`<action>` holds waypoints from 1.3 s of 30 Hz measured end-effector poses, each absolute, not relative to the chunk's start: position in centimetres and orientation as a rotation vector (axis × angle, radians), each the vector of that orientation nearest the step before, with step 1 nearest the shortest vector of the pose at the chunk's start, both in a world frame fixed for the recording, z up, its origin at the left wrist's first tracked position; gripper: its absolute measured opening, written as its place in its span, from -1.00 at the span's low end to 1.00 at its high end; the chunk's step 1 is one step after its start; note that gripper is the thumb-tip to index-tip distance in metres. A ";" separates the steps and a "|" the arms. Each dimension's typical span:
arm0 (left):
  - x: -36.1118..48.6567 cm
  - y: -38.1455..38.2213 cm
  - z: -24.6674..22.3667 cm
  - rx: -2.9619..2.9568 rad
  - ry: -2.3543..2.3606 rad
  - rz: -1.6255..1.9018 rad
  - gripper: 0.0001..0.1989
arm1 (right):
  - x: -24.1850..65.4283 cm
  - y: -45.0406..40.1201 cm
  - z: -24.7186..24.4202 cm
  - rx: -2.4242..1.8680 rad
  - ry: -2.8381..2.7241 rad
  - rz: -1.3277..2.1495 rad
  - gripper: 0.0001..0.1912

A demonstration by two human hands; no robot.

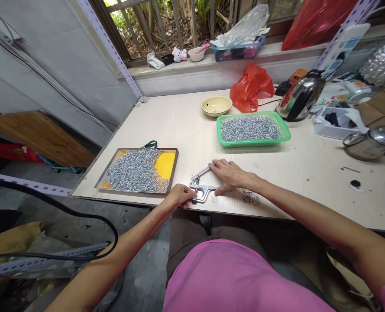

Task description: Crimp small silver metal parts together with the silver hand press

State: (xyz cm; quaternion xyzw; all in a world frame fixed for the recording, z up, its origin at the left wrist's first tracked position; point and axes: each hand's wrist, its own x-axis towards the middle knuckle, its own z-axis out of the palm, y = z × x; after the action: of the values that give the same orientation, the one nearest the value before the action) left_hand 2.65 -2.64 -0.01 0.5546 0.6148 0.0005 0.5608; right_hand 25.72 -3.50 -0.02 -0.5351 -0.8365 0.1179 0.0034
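Metal hand-press pliers (206, 193) with a C-shaped frame, a spring and two spread handles lie near the table's front edge. My right hand (229, 175) is around the handles, fingers over the upper one and thumb against the lower. Pinched at the jaw end, my left hand (182, 196) has its fingertips beside a small red part (195, 190); what they hold is too small to make out. To the left, a shallow tray (176, 167) with a yellow bottom carries a heap of small silvery metal pieces (134, 169). More such pieces fill a green plastic basket (253, 143) behind my right hand.
Green-handled scissors (151, 144) lie behind the tray. Farther back are a cream bowl (216, 106), a red plastic bag (251, 89) and a steel kettle (302, 96). A small clear crumpled thing (250, 197) lies under my right forearm. A black cable (91, 216) loops at left.
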 end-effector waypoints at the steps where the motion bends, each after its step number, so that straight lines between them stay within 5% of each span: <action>1: 2.6 -2.6 -0.1 1.305 1.447 0.001 -0.72 | 25.7 -3.4 0.0 -1.688 -2.627 0.360 0.00; 7: 2.3 -3.0 0.2 1.406 1.475 -0.027 -0.65 | 25.2 -3.7 0.3 -1.752 -2.630 0.288 -0.29; 12: 2.9 -4.4 0.3 2.251 1.489 0.303 -0.81 | 24.6 -4.6 0.1 -1.740 -2.597 0.274 -0.56; 17: 5.3 -3.6 -0.1 2.588 1.064 0.255 -0.46 | 24.4 -5.5 -0.5 -1.624 -2.607 0.303 -0.45; 21: 6.2 -2.4 0.2 2.631 0.897 0.059 -0.44 | 25.3 -5.7 0.1 -1.677 -2.605 0.310 -0.34; 24: 6.7 -2.2 0.6 2.706 0.923 -0.054 -0.42 | 25.4 -5.9 1.2 -1.765 -2.640 0.312 -0.49; 33: 8.0 -2.9 0.7 2.824 0.989 -0.276 -0.78 | 24.0 -7.7 -0.8 -1.756 -2.546 0.098 -0.92; 39: 8.1 -2.8 0.3 2.783 1.082 -0.295 -0.89 | 24.3 -7.4 -3.3 -1.622 -2.456 0.061 -0.87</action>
State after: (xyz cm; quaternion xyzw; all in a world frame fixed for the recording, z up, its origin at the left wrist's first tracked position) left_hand 8.10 -2.80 0.28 0.9253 0.3596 -0.0982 0.0704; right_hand 24.29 -7.45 -3.28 -0.5484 -0.8301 0.0205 0.0987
